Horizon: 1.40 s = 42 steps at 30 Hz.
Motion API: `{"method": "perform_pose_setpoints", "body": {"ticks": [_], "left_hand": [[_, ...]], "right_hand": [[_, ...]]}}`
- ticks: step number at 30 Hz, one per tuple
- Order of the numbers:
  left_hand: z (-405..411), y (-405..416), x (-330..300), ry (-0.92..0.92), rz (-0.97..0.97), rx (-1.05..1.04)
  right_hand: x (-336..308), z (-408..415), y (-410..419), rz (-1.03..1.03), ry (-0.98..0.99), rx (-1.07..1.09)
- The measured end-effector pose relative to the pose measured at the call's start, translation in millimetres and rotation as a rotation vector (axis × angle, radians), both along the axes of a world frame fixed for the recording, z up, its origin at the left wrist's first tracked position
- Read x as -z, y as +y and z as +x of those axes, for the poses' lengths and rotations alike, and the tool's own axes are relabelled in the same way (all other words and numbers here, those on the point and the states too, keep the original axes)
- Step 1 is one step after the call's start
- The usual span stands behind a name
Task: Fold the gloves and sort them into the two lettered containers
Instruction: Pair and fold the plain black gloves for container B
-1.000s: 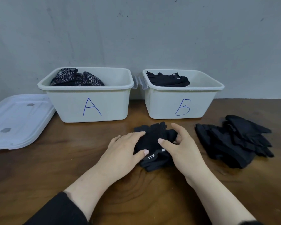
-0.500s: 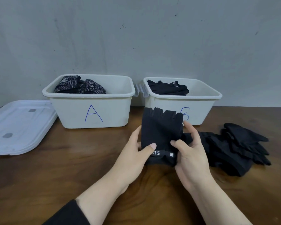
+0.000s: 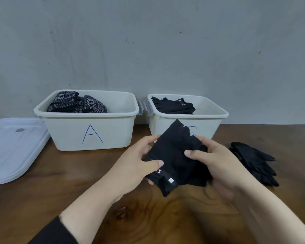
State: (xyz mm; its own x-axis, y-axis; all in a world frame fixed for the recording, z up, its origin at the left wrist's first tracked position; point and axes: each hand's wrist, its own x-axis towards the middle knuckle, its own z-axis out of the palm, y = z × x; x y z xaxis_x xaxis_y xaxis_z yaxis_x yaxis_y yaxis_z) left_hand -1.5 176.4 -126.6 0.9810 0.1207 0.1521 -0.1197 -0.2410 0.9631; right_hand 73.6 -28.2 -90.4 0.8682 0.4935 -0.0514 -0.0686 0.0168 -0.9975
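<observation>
Head view: both hands up off the wooden table [image 3: 63,187], holding one black fingerless glove [image 3: 173,155] between them, in front of container B [image 3: 217,120] and partly covering its letter. Left hand [image 3: 136,166] grips the glove's left edge, thumb on top near the white lettering at the cuff, fingers curled behind. Right hand [image 3: 217,161] pinches the right side, thumb pressed on the front face, remaining fingers wrapped behind the fabric. Glove is tilted, finger end pointing up toward container B, cuff end with a small white tag lowest; a fold of dark fabric hangs under the right hand, slightly blurred. Container A [image 3: 88,131], white with blue "A" on front wall, stands left of B, just beside it; it holds patterned dark gloves [image 3: 76,104] with a dotted texture, stacked at its left side. Container B holds plain black gloves [image 3: 173,106] at its left-rear. Pile of unfolded black gloves [image 3: 253,161] lies on the table right of the right hand, near container B's right corner. Translucent white lids [image 3: 14,147] stacked flat on the table left of container A. Grey wall behind. Dark sleeve [image 3: 55,233] on the left forearm.
</observation>
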Motion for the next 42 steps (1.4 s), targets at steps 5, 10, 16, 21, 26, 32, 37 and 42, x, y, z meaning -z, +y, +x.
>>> {"method": "perform_pose_setpoints", "body": {"ticks": [5, 10, 16, 21, 26, 32, 37, 42], "left_hand": [[20, 5, -24, -0.231, 0.064, -0.175], [46, 26, -40, -0.410, 0.683, -0.413], [76, 39, -47, -0.376, 0.874, -0.455], [83, 43, -44, -0.359, 0.886, -0.428], [91, 33, -33, -0.334, 0.996, -0.371], [96, 27, -25, -0.298, 1.121, -0.373], [100, 30, -23, -0.341, 1.128, -0.392], [100, 33, -24, -0.344, 1.106, -0.391]], "right_hand": [[-74, 20, -16, -0.042, -0.222, 0.164], [-133, 78, -14, -0.065, -0.359, 0.304], [-133, 147, 45, 0.074, -0.144, 0.327], [-89, 180, 83, -0.340, -0.126, 0.306], [-64, 192, 82, -0.902, -0.857, 0.258], [-61, 190, 99, -1.164, -0.883, -0.218], [-61, 201, 110, -1.209, -0.839, -0.278], [-54, 217, 122, -1.286, -0.820, -0.327]]}}
